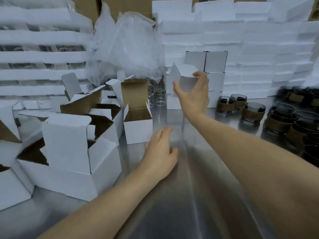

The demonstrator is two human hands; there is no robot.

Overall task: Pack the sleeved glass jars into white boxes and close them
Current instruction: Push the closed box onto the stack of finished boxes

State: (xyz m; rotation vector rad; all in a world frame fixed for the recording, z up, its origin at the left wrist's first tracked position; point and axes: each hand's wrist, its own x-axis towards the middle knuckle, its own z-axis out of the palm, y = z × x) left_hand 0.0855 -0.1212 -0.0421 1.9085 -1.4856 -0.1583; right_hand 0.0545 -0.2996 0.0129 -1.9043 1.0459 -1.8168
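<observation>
White, brown and grey
Each box (138, 130) is coloured white outside, brown inside; the jars (253, 112) are tinted smoky grey, sleeved in brown; the bench (172, 204) is finished silver-grey.

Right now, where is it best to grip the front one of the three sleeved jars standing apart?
Probably around the brown sleeve, from the near side: this sleeved glass jar stands upright, bare steel table lies before it, two jars stand close behind, more to its right.
</observation>
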